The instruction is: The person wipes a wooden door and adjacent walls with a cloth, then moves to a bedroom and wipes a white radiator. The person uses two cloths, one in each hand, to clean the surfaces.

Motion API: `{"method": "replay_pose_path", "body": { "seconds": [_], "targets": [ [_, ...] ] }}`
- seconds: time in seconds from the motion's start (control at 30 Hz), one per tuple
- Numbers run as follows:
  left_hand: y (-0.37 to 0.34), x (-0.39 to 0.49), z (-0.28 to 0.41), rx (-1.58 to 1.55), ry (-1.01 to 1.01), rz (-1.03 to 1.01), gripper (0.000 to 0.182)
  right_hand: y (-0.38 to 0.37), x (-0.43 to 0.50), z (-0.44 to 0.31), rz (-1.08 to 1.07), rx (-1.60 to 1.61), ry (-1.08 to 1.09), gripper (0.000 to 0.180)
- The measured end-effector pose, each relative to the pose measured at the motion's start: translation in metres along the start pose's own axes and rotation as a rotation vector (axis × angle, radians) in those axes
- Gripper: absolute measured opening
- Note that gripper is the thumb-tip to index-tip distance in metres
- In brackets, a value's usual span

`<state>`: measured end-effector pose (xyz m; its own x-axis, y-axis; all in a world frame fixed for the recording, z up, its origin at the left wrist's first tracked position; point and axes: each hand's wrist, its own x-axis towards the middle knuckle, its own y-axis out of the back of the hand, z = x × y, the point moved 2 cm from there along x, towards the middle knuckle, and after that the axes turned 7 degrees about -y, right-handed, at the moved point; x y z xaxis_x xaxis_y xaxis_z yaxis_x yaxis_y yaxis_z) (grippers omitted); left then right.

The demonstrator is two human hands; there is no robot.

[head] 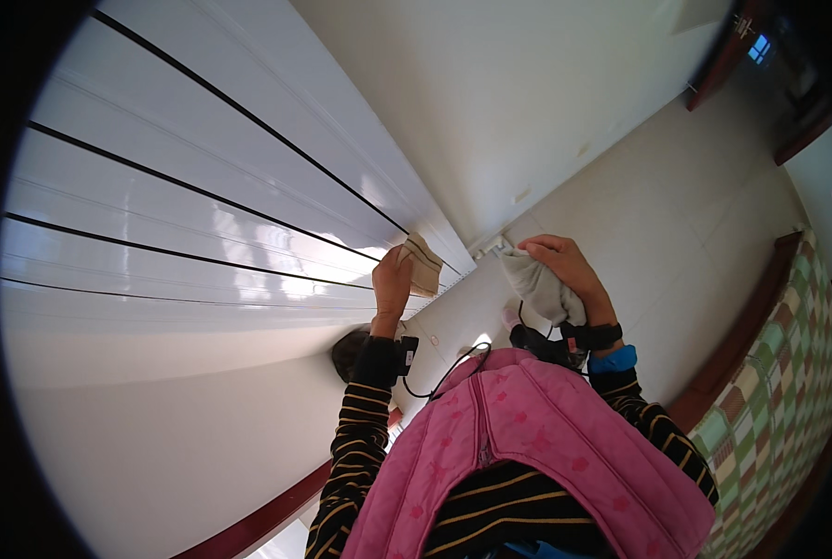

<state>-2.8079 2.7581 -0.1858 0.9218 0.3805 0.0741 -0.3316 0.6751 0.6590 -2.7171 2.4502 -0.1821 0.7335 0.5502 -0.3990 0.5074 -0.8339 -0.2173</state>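
My left hand (pixel 392 283) holds a folded beige cloth with dark stripes (pixel 421 265) against the glossy white panelled front of a tall cabinet (pixel 248 202), near its corner edge. In my right hand (pixel 563 262) hangs a crumpled pale grey cloth (pixel 542 288), to the right of the cabinet corner and apart from it. Black straps with small devices and a cable sit on both wrists.
A bed with a checked green, brown and cream cover (pixel 758 391) and a dark red wooden frame (pixel 723 342) stands at the right. Pale floor tiles (pixel 653 202) lie between it and the white wall. A dark round object (pixel 346 355) is beside my left wrist.
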Motion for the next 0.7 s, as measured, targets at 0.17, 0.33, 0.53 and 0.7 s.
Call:
{"method": "replay_pose_path", "body": {
  "seconds": [0.17,0.33,0.53,0.7],
  "targets": [
    [0.045,-0.009,0.059,-0.487,0.004,0.167,0.025,-0.005,0.0,0.001,-0.048,0.066,-0.016,0.027],
    [0.054,-0.006,0.07,-0.67,0.123,0.264,0.024,-0.005,0.002,0.001,-0.039,0.01,0.013,0.026],
    [-0.008,-0.02,-0.014,-1.055,0.554,-0.047,0.028,0.002,-0.002,-0.002,0.018,-0.035,0.057,0.026],
    [-0.029,-0.007,-0.069,-1.332,0.767,0.013,0.034,0.004,-0.003,-0.002,0.055,0.012,0.012,0.025]
  ]
}}
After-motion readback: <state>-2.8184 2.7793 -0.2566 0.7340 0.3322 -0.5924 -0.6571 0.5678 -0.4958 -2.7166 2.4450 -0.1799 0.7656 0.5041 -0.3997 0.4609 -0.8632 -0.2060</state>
